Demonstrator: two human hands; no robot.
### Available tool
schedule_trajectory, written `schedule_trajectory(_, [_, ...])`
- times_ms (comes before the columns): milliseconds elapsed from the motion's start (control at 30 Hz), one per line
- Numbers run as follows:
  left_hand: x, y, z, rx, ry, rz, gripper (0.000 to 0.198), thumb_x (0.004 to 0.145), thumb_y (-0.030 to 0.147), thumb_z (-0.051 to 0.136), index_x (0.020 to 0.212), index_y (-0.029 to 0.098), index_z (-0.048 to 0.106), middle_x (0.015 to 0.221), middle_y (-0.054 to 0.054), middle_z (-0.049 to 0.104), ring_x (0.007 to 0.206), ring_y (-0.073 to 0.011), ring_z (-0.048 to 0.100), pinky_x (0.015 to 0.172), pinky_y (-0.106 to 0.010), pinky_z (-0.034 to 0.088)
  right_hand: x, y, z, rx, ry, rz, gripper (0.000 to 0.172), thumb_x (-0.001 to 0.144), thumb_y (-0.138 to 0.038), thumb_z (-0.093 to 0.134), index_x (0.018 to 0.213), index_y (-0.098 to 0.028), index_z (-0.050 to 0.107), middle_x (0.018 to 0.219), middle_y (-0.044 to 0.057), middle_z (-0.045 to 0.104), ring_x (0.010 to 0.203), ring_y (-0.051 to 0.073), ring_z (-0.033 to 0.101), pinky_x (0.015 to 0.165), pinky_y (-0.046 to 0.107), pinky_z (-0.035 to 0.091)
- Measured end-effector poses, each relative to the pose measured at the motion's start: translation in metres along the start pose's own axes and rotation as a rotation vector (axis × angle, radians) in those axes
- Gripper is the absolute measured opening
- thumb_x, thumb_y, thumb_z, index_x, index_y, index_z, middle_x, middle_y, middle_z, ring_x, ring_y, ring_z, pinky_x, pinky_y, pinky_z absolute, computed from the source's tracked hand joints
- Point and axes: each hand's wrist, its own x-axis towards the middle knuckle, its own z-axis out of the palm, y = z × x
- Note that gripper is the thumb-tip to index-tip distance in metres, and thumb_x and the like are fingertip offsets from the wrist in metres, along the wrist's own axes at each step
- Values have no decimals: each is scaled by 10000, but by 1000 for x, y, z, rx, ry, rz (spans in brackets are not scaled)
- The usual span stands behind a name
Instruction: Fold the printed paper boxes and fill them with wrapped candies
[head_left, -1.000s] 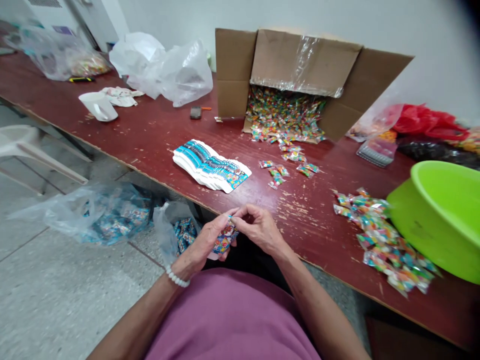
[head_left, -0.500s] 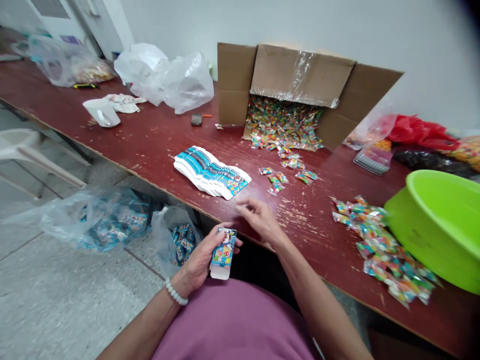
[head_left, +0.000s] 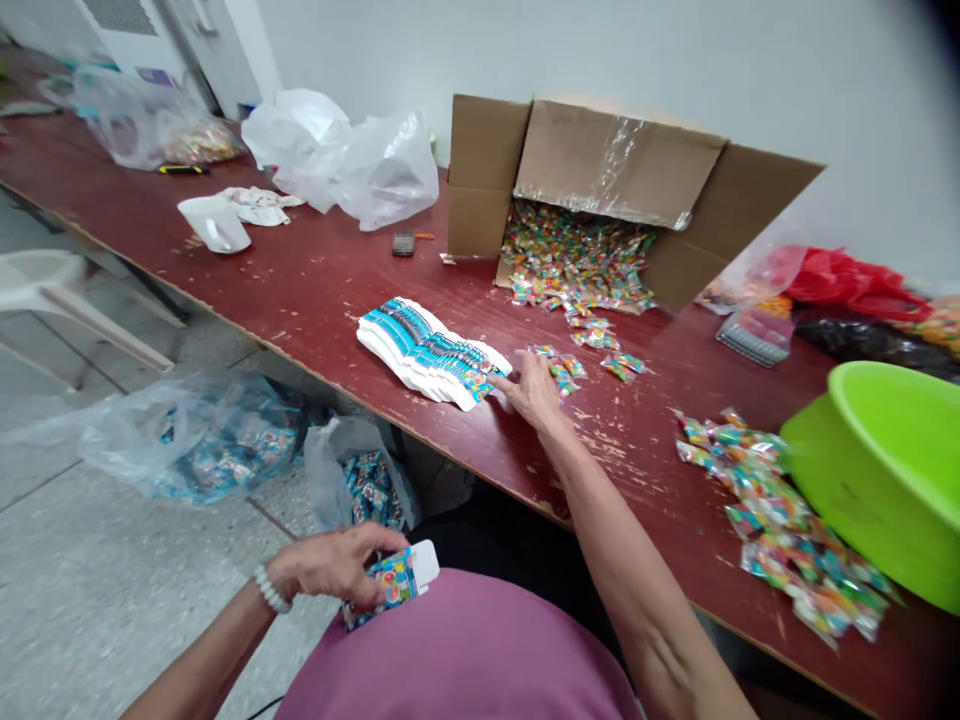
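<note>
While left hand (head_left: 326,565) grips carton (head_left: 391,585), print illegible; right hand (head_left: 534,392) beside stack (head_left: 427,355)

Flat cartons (head_left: 424,352) on the table (head_left: 315,275), cardboard box (head_left: 619,160) behind, candy packets (head_left: 780,525) right.

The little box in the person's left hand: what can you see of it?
The box is a small paperboard carton printed in bright blue, yellow and red with a cartoon-like design. A plain white end flap sticks out at its upper end. It sits tilted, gripped by the left hand just in front of the purple shirt. Its contents cannot be seen.
</note>
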Motion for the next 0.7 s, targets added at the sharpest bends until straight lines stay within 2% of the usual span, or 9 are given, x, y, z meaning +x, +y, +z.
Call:
schedule_trajectory(67, [1,-1,0,-6,19,4,303,577,147,659,873,199,692,718,20,627,604,-143,529,515,-223,396,0,22,-11,-48,90,37,508,883,-448,661,1309,-184,576,1335,177,523,1221,347,510,975,467,442])
schedule_trajectory(100, [3,1,2,-60,62,24,357,588,166,655,941,205,683,758,15,645,612,-141,534,519,-222,395,0,34,-17,-66,117,98,464,884,-408,658,1289,-188,602,1341,184,521,1233,369,490,980,498,427])
schedule_trajectory(200, [13,11,8,-308,164,115,534,678,259,644,1205,225,566,956,-37,706,683,-149,603,541,-215,394,-2,63,-30,-5,81,220,348,843,-367,684,1146,-197,692,1258,175,577,1194,384,510,964,523,414])
schedule_trajectory(267, [23,21,14,-408,181,199,503,713,266,629,1202,214,519,977,-64,714,725,-158,646,557,-210,394,-6,74,-32,61,37,215,298,787,-360,726,1034,-195,714,1124,139,638,1094,338,575,925,468,442])
schedule_trajectory(367, [36,37,24,-445,202,291,429,713,219,612,1130,199,516,913,-58,709,721,-159,671,580,-216,412,-13,78,-29,149,39,215,395,699,-352,771,1043,-191,663,994,83,674,964,276,619,854,403,471])
schedule_trajectory(467, [43,48,32,-454,216,325,453,703,190,612,1144,191,513,909,-55,702,712,-153,677,595,-219,430,-22,80,-28,475,88,292,564,577,-338,828,1074,-198,602,887,31,675,846,239,624,778,377,491])
schedule_trajectory(533, [45,53,36,-466,230,335,469,707,186,605,1166,190,505,914,-52,697,698,-147,678,589,-216,434,-30,80,-32,712,99,343,547,541,-366,836,1004,-199,597,803,8,654,740,209,613,693,353,500])
schedule_trajectory(600, [48,58,40,-468,253,341,474,704,183,600,1168,190,503,893,-40,687,652,-133,665,553,-205,418,-41,76,-39,841,77,359,504,559,-443,816,942,-194,603,770,6,638,660,181,601,617,331,503])
schedule_trajectory(700, [54,66,49,-448,270,346,438,691,192,601,1120,187,515,823,-6,654,556,-102,610,494,-192,385,-67,55,-50,1033,6,353,491,566,-493,826,906,-190,641,769,1,639,617,142,602,587,306,528])
